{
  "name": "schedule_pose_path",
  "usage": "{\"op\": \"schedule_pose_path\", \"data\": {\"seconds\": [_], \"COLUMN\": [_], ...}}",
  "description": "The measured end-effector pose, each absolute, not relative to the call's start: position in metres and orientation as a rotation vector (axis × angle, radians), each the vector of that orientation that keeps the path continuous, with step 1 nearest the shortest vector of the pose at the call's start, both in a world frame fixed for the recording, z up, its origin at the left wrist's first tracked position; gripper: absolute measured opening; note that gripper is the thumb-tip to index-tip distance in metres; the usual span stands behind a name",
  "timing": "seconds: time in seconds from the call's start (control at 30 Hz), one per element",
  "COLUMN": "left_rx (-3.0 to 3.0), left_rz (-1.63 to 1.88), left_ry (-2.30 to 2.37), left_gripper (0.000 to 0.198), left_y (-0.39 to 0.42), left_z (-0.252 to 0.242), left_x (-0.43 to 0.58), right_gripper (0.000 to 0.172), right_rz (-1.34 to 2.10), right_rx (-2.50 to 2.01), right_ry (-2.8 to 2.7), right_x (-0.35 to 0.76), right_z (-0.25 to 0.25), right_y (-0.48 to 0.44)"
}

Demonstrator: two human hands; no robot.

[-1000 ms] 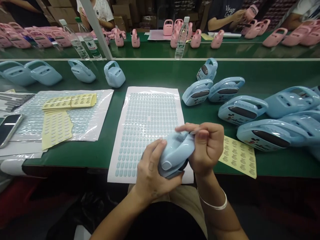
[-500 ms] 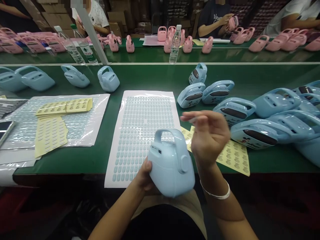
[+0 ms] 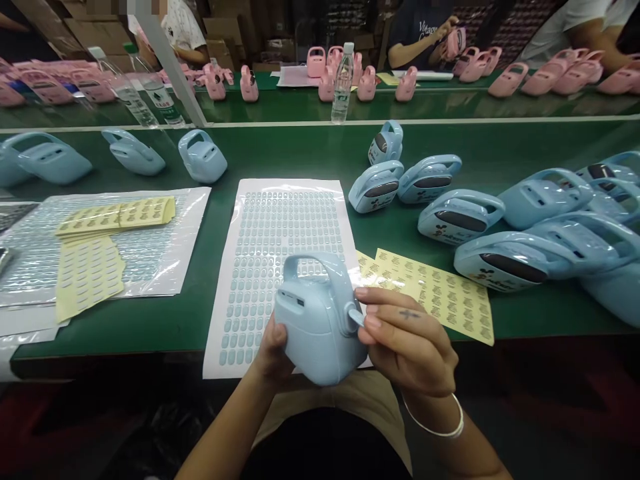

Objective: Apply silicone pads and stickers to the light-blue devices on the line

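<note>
My left hand (image 3: 273, 352) grips the left side of a light blue plastic case with a carrying handle (image 3: 320, 330), held over the table's front edge. A small port shows on its upper side. Between the thumb and fingers of my right hand (image 3: 407, 337) is a small light blue oval sticker (image 3: 357, 317), touching the round pivot at the handle's right end. Beneath the case lies a white sheet (image 3: 280, 230) covered in rows of similar blue oval stickers. The fingers under the case are mostly hidden.
Several blue cases (image 3: 505, 260) crowd the right side, and more (image 3: 203, 157) stand at the back left. Yellow label sheets (image 3: 450, 300) lie at right, others (image 3: 90, 270) at left. Beyond the divider are a water bottle (image 3: 343, 83), pink cases (image 3: 367, 83) and co-workers.
My right hand has come down and left, bringing the sticker against the handle's pivot. The case has shifted slightly left in my left hand as the view moved a little.
</note>
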State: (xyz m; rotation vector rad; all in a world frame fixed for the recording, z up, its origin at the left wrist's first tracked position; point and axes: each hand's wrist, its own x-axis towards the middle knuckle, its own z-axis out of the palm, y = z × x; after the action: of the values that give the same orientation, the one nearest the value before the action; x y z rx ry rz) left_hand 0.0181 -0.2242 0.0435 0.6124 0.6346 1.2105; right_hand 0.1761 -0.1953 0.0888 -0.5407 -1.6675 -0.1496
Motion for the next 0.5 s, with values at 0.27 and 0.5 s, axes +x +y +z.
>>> {"op": "schedule_pose_path", "data": {"seconds": [0.27, 0.5], "left_rx": [0.641, 0.488], "left_rz": [1.232, 1.228], "left_ry": [0.656, 0.690], "left_gripper": [0.067, 0.076], "left_y": [-0.225, -0.230], "left_z": [0.047, 0.068], "left_x": [0.017, 0.015], "right_gripper": [0.021, 0.023], "right_rz": [-0.123, 0.000], "right_rx": [-0.552, -0.528], "right_ry": [-1.759, -1.880], "right_x": [0.180, 0.189], "right_z": [0.086, 0.102], "right_y": [-0.201, -0.195]}}
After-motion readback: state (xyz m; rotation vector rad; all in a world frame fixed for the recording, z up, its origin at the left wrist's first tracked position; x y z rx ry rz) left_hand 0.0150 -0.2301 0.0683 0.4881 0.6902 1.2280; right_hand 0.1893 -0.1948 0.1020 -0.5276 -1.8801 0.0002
